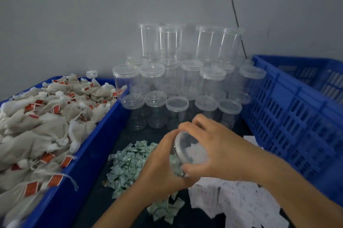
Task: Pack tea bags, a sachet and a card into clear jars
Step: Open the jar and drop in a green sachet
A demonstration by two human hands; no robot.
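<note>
Both hands hold one clear jar (187, 150) tilted on its side above the dark table. My right hand (219, 146) curls over its body from above, and my left hand (159, 164) grips the lid end from below. Something white shows inside the jar. Under the hands lies a heap of small green sachets (126, 164). White printed cards (235, 198) are spread to the lower right. Cloth tea bags with red tags (42, 125) fill a blue tray (89, 149) on the left.
A stack of clear lidded jars (183, 79) stands against the grey wall at the back. A blue slotted crate (297, 116) borders the right side. A black cable (234, 10) runs down the wall.
</note>
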